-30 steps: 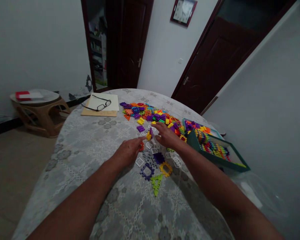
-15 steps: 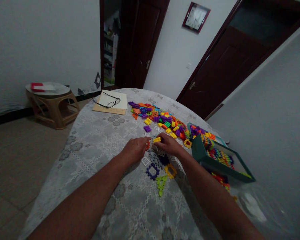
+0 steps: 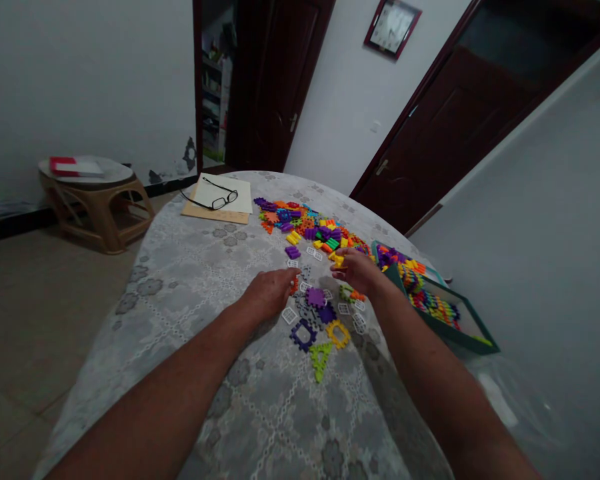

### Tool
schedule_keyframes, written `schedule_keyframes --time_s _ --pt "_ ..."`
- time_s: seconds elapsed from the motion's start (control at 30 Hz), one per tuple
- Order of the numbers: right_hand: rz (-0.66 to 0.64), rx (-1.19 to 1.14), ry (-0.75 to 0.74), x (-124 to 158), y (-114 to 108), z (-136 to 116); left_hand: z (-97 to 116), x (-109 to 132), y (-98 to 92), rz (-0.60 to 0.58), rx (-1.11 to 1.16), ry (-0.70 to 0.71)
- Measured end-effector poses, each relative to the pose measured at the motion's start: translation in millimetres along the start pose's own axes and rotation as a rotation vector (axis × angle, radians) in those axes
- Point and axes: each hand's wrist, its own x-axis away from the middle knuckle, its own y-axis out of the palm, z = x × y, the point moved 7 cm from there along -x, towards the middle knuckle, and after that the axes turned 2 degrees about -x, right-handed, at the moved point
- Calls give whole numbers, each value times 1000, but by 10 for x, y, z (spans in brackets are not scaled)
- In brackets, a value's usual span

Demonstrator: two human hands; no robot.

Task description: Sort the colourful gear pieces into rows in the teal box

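My left hand rests on the table with fingers curled round a small red-orange piece. My right hand hovers at the near edge of the pile of coloured plastic pieces, fingers pinched on a yellow piece. Between my hands lie flat pieces: a purple square, a purple frame, a yellow ring, a green triangle and several small white grid tiles.
A teal box filled with more coloured pieces stands at the right. Glasses lie on papers at the table's far end. A low wooden stool stands on the floor at left. A lace cloth covers the table.
My right hand has moved away from my left, to the right and farther off toward the pile, carrying the yellow piece. The left hand has stayed in place.
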Motion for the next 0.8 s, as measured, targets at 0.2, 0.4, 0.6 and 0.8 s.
schedule_keyframes --time_s 0.2,0.4,0.6,0.8 --pt "192 343 -7 -313 -541 -131 -10 -5 3 -16 -16 -3" --pt "262 824 20 -526 -473 170 -19 -8 7 -21 -37 -14" --pt "278 1105 50 -592 -324 360 -27 -15 12 -36 -61 -37" --pt "205 1183 29 -630 -266 285 9 -8 -2 -53 -54 -27"
